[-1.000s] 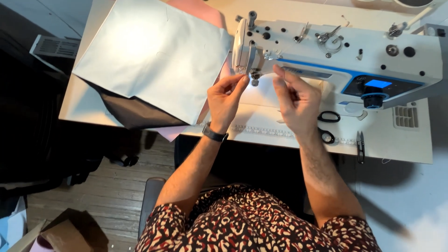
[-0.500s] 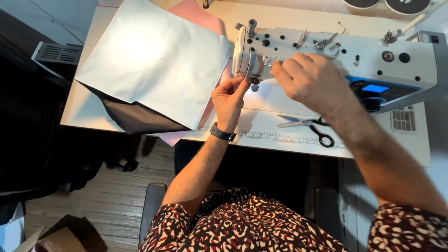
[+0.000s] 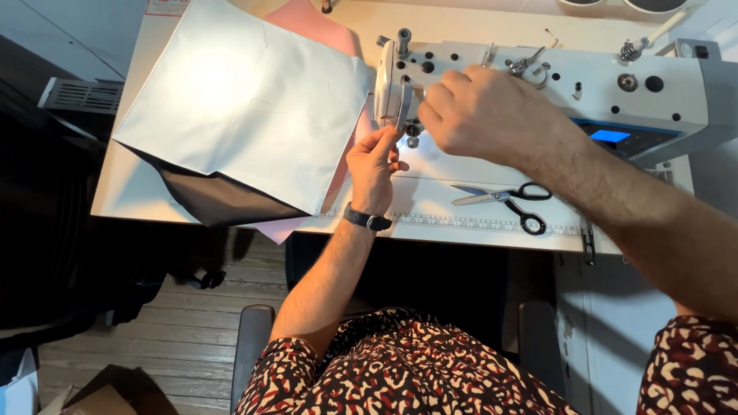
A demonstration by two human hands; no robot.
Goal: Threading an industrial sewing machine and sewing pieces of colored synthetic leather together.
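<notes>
Two hands at work: both of ours sit at the head end of the white sewing machine, close by the needle area.
Risk, fingers: we judge that fingertips this near the needle could get pricked or pinched if the machine runs or the bar drops.
Risk, thread: whatever fine thing we pinch is too small to see; a slack grip could let it slip away.
Risk, scissors: the black-handled scissors lie just beside our right forearm, and a sweep of the arm could knock them off the surface.
Left hand: raised from below, wrist with watch bent up, thumb and forefinger pressed together at the machine's face plate.
Right hand: reaching in from the right over the machine top, knuckles up, fingers curled shut near the needle bar; what they grip we cannot tell.
Fabric: the pale sheet lies well apart, to the left.
</notes>
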